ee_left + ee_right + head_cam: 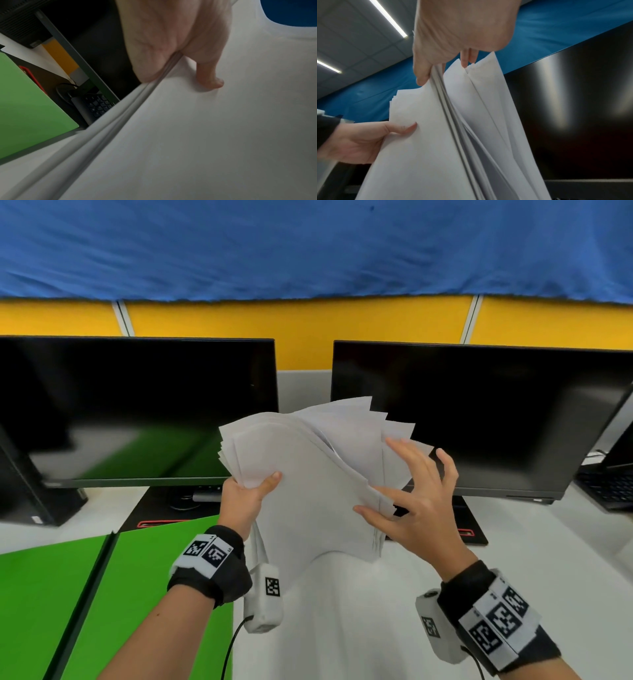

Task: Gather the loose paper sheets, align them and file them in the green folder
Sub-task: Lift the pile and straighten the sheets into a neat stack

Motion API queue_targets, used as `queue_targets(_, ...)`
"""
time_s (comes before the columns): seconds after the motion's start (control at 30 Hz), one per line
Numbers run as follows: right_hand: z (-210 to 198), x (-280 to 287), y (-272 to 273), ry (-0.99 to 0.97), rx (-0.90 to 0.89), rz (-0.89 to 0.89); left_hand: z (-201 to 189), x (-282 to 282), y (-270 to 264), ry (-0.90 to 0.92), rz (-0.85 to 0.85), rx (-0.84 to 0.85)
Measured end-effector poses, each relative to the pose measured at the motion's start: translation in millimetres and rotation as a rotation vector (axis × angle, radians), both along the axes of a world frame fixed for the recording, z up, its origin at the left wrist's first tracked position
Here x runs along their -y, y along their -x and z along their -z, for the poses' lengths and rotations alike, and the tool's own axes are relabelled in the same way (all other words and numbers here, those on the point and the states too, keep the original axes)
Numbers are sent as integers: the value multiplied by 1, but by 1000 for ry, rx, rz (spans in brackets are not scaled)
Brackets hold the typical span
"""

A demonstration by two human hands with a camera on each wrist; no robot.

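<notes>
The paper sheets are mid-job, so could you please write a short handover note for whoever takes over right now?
Left hand: grips the paper sheets at their left edge, held up above the desk.
Right hand: fingers spread, touching the right edge of the sheets.
Green folder: lies open on the desk, lower left.
Done: sheets gathered.
Left: they are fanned out, so square them up, then file them.

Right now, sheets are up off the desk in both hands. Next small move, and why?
Probably stand the paper stack on its bottom edge and tap it on the white desk. The top corners are fanned out unevenly; the left hand grips one side while the right hand rests spread-fingered on the other. The green folder lies open beside them, so squaring comes before filing.
</notes>
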State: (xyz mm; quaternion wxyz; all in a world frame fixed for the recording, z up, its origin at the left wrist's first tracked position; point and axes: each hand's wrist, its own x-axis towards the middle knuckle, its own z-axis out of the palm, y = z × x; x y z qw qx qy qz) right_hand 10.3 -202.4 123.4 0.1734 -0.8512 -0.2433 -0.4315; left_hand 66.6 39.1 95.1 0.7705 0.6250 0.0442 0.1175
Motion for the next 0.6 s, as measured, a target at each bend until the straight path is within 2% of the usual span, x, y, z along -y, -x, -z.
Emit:
queue_targets(0.17,10,2,-7,-116,-214,13,1,-7,-1,-28,94,29)
queue_targets(0.3,17,10,-15,-155,-243,138,5,-18,-3,-40,128,40)
queue_targets(0.37,19,14,-17,-278,-335,66,7,-20,-4,-49,126,49)
queue_targets(0.43,22,13,-21,-463,-584,-94,9,-20,-5,-58,127,57)
queue_targets(0.47,23,11,-24,-513,-641,-149,9,-19,-6,-61,130,65)
queue_targets(0.6,19,5,-23,-691,-442,-299,10,-20,-7,-58,147,95)
